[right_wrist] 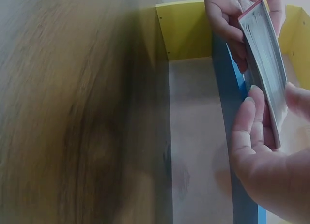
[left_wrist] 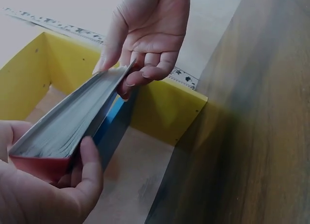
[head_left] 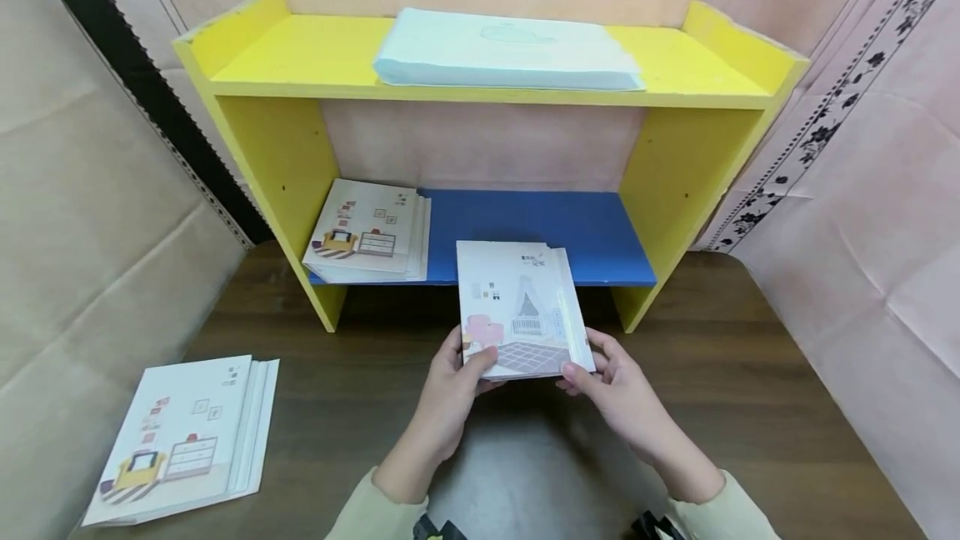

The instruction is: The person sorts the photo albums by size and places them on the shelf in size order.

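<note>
Both hands hold a small stack of white notebooks point(head_left: 517, 307) in front of the lower shelf, its printed cover tilted up. The top cover carries a tower drawing and a pink shape. My left hand point(head_left: 447, 394) grips the near left corner, thumb on the cover and fingers underneath. At the near right corner, my right hand point(head_left: 626, 398) pinches the stack between thumb and fingers. Page edges and a reddish spine of the notebooks point(left_wrist: 72, 117) show in the left wrist view. The blue lower shelf point(head_left: 517, 215) lies just behind, with another notebook stack point(head_left: 363, 232) at its left end.
A yellow shelf unit point(head_left: 682, 165) stands at the back of the wooden table point(head_left: 750, 407). On its top board lies a folded pale-blue cloth or sheet point(head_left: 510, 48). A further notebook stack point(head_left: 172, 440) lies on the table at the left. Pale cloth curtains point(head_left: 877, 215) hang around.
</note>
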`<state>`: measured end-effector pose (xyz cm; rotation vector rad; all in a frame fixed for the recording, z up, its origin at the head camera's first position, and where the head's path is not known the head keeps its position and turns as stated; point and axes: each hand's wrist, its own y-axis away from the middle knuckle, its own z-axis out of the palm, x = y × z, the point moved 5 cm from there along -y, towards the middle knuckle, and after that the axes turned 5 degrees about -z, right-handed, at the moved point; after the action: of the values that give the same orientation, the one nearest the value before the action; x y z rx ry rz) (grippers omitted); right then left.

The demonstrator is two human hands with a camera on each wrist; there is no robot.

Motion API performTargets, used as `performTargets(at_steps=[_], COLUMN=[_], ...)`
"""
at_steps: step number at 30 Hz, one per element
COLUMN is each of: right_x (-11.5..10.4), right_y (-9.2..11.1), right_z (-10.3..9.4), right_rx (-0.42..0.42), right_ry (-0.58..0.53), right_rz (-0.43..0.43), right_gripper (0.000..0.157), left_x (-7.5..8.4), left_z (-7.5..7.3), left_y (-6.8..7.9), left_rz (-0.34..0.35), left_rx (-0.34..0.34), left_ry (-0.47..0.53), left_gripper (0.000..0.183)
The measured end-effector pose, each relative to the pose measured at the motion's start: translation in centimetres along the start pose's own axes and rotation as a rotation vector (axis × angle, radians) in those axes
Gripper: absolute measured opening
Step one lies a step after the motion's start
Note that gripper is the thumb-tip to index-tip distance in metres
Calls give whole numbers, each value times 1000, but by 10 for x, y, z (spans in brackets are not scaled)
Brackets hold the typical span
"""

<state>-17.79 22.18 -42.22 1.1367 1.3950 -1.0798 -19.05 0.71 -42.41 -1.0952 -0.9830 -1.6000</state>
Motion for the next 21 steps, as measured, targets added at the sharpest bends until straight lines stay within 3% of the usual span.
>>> performTargets(at_steps=[9, 16, 21], right_x=[-3, -10, -17], right_y=[-6, -9, -11], right_z=[8, 13, 15], right_rx=[15, -19, -29], right_ry=[19, 38, 62], right_rz=[-1, -23, -42], right_gripper=[60, 61, 60], left_x=[2, 3, 6], left_z=[-7, -11, -14], left_y=[7, 6, 5], left_rz=[2, 50, 58], left_rx=[-77, -4, 8], left_ry=[-62, -1, -6], left_gripper=[49, 42, 39])
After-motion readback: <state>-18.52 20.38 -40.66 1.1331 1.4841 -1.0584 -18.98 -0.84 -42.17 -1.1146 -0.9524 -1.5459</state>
